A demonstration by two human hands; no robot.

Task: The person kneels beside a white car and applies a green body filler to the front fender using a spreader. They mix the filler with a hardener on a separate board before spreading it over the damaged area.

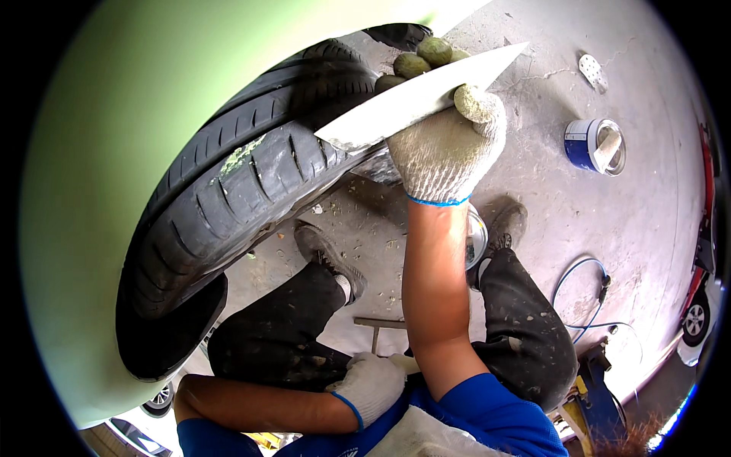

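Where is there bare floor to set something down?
Bare floor shows at right, between the blue can and blue hose. Crowded spots: the tire, with the right hand gripping a white pointed sheet, and the right shoe, beside a round container.

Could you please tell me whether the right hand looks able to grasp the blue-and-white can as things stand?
Probably not: the right hand grips the pale curved piece, so it is not free. Otherwise, nothing visible seems to block the way to the blue-and-white can.
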